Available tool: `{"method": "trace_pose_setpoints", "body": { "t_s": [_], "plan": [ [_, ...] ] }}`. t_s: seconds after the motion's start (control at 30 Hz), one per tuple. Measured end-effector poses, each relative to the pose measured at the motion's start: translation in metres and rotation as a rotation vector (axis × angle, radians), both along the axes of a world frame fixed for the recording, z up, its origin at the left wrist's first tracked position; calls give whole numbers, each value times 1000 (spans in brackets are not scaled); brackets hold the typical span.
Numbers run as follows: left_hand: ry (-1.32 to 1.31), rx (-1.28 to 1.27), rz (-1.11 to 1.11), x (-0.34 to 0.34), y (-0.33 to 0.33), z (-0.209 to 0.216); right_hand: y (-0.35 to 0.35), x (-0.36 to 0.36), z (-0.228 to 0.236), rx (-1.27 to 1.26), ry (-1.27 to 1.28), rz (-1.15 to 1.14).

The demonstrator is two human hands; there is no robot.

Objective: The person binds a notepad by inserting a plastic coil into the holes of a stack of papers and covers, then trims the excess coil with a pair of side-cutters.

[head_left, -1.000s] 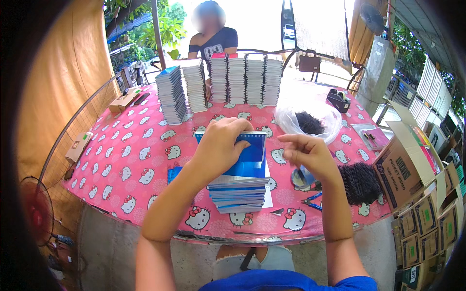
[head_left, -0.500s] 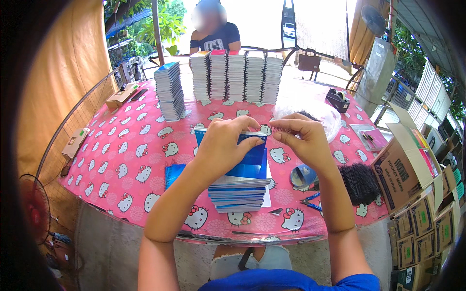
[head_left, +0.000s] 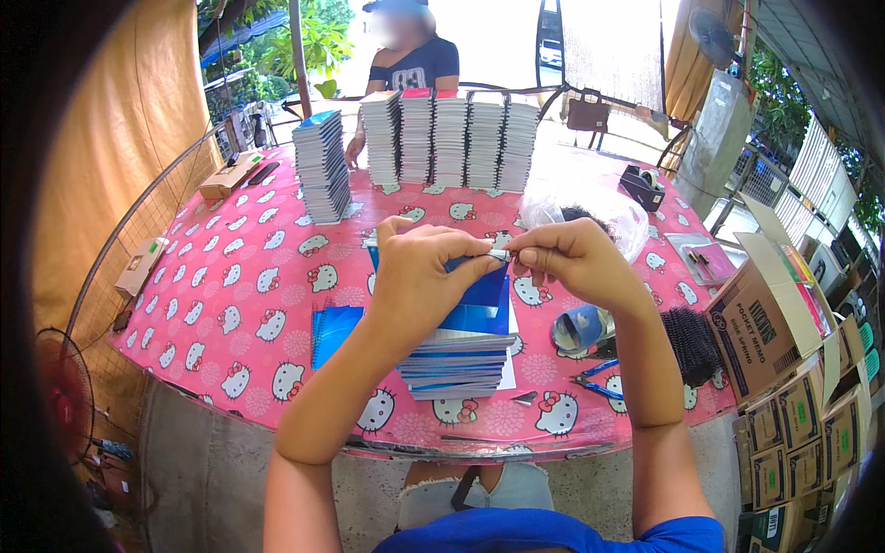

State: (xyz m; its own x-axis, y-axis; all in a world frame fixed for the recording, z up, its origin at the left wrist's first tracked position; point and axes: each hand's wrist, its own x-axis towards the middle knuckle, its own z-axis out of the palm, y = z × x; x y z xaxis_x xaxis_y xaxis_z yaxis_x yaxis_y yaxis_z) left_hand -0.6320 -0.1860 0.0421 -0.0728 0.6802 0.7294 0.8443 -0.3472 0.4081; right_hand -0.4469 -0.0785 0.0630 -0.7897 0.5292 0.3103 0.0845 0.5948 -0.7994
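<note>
My left hand [head_left: 419, 276] is closed on a blue-covered notepad [head_left: 484, 290], thumb in front and fingers behind its upper edge. At that edge's right corner, my right hand [head_left: 567, 260] pinches a thin dark spiral coil, mostly covered by the fingertips. Both hands' fingertips almost meet there. Below the held pad lies a stack of blue-edged notepads [head_left: 456, 370], its top partly covered. Left of the stack rests a blue spiral notebook [head_left: 336, 334]. Blue-handled pliers [head_left: 601, 382] and a round blue-and-grey object [head_left: 583, 329] lie beneath my right forearm.
Tall stacks of spiral notebooks [head_left: 449, 143] stand at the back, with another stack [head_left: 321, 170] to their left. Black coils [head_left: 691, 346] lie right, near cardboard boxes [head_left: 765, 318]. A plastic bag [head_left: 629, 221] and tape dispenser [head_left: 643, 189] sit beyond. A person [head_left: 415, 64] is across the table.
My right hand has moved slightly left, bringing the coil to the pad's corner. My left hand keeps its hold. The person opposite has shifted, and an arm now shows between the stacks.
</note>
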Motion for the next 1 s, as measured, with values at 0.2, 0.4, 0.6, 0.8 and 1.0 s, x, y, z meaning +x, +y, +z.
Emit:
{"method": "trace_pose_setpoints", "body": {
  "t_s": [0.2, 0.4, 0.6, 0.8, 1.0],
  "plan": [
    [43, 37, 155, 3, -5, -5, -3, 0, -10, 492, 78, -36],
    [-9, 9, 149, 3, -4, -7, -12, 2, -6, 202, 22, -145],
    [95, 178, 119, 5, 2, -14, -9, 3, -3, 274, 65, -146],
    [103, 270, -26, -5, 6, -22, -9, 5, -2, 248, 55, -135],
    [43, 210, -29, 4, 4, -16, -11, 5, 0, 272, 51, -114]
  ]
}}
